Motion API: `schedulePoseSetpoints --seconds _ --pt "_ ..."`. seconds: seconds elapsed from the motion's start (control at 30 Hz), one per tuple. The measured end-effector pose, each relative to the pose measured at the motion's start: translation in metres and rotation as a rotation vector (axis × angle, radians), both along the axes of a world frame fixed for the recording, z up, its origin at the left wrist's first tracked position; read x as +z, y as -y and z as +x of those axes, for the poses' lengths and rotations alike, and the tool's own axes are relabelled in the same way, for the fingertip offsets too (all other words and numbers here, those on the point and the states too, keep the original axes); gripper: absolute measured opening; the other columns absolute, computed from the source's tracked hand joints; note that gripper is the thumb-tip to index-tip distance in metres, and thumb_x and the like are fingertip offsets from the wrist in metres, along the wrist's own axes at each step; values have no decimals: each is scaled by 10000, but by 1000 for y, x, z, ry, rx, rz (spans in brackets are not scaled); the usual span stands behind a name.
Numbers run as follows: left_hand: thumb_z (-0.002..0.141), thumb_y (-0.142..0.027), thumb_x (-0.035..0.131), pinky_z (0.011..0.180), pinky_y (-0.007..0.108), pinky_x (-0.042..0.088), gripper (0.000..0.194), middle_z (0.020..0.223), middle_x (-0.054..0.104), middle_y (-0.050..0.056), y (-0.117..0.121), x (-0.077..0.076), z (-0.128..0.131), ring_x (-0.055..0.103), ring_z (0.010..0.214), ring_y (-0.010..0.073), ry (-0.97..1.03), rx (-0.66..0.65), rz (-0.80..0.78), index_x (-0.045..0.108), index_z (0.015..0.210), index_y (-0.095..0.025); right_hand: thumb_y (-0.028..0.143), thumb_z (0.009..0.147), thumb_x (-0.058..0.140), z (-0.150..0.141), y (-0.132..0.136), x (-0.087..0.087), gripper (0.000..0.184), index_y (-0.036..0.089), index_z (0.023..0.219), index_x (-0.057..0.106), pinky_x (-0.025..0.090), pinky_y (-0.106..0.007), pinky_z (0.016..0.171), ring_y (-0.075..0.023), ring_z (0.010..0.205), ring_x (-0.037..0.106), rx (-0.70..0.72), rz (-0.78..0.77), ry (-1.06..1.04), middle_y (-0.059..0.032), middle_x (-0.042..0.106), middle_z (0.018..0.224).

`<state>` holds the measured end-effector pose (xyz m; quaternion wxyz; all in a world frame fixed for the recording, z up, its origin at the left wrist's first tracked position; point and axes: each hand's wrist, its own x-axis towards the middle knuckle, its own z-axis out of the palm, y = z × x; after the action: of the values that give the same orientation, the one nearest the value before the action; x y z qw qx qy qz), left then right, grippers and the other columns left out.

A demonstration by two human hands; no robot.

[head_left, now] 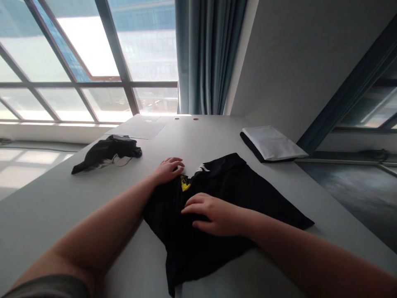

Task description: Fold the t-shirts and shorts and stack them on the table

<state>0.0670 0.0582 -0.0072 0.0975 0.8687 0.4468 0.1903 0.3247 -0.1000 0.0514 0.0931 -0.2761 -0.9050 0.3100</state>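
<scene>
**Black cloth [240, 186] could get bunched up**

The black cloth lies spread on the worktop [201, 138], with some bumps in it; the left hand [169, 170] is on the cloth's far left edge, by a yellow patch [186, 185], with its fingers bent, and I cannot tell if they pinch; the right hand [212, 213] is over the cloth's middle, fingers loose and apart, with no grip that I can see; a dark bundle [107, 151] sits left of the cloth, well apart; a white packet [274, 142] lies past the cloth's right side, on a black layer [252, 146].

If the hands pull in different ways, the cloth could wrinkle; if the right hand pushes down while the left one tugs, the middle could bunch; if the bent fingers miss part of the edge, the cloth could go crooked there.
</scene>
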Motion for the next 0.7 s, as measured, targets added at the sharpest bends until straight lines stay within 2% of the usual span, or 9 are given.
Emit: schedulePoseSetpoints --seconds 0.07,0.13,0.23,0.37,0.47,0.5,0.57,0.63,0.7 --pt "1025 -498 407 1193 524 380 427 1460 605 73 -3 -2 -1 550 1357 295 53 20 -25 720 1211 -274 338 966 652 13 -24 -16 517 258 1476 629 242 -502 1285 -304 1488 425 -77 117 113 -104 512 1583" --pt "1045 -493 341 1196 476 389 475 1452 598 90 -4 0 -3 548 1362 278 137 17 -45 712 1216 -250 394 977 640 23 -41 -27 580 295 1542 556 117 -603 1297 -331 1543 340 -140 148 203 -86 424 1655" --pt "1063 -462 285 1177 426 407 496 1462 584 107 2 13 -6 540 1366 256 266 -14 2 689 1222 -222 474 1003 578 30 -50 -31 626 327 1600 463 52 -711 1255 -358 1582 251 -239 173 303 -73 326 1707" --pt "1059 -446 373 1160 494 371 388 1398 639 76 35 47 5 544 1321 287 149 -81 183 684 1198 -261 531 1033 495 24 -43 -28 632 348 1631 400 113 -739 1231 -382 1585 225 -321 228 402 -61 264 1731" --pt "1014 -473 511 1046 504 441 309 1107 727 85 74 62 30 657 1079 307 -147 -187 167 713 1098 -255 541 1041 471 20 -39 -27 637 323 1635 400 209 -701 1227 -399 1554 292 -366 282 457 -72 290 1721" --pt "998 -474 541 964 499 483 311 1034 723 103 87 62 41 683 972 312 -239 -184 121 715 1088 -233 544 1042 469 20 -38 -27 639 310 1633 408 248 -679 1222 -399 1540 320 -374 302 465 -78 313 1712" --pt "944 -548 614 837 512 519 424 1107 697 189 113 54 62 694 907 362 -362 -109 69 719 1109 -172 544 1042 466 22 -40 -28 637 285 1623 434 326 -621 1202 -386 1511 375 -383 342 471 -97 371 1684" --pt "926 -593 625 795 549 521 520 1216 658 261 134 43 78 688 933 418 -396 39 65 712 1165 -140 532 1044 465 27 -44 -28 630 261 1612 456 378 -554 1182 -361 1489 412 -397 372 479 -116 421 1654" --pt "940 -558 621 851 609 514 546 1343 609 306 150 34 86 665 1055 475 -390 126 55 688 1263 -123 519 1046 462 34 -50 -28 628 240 1609 464 392 -500 1182 -340 1481 429 -432 376 506 -132 447 1634"
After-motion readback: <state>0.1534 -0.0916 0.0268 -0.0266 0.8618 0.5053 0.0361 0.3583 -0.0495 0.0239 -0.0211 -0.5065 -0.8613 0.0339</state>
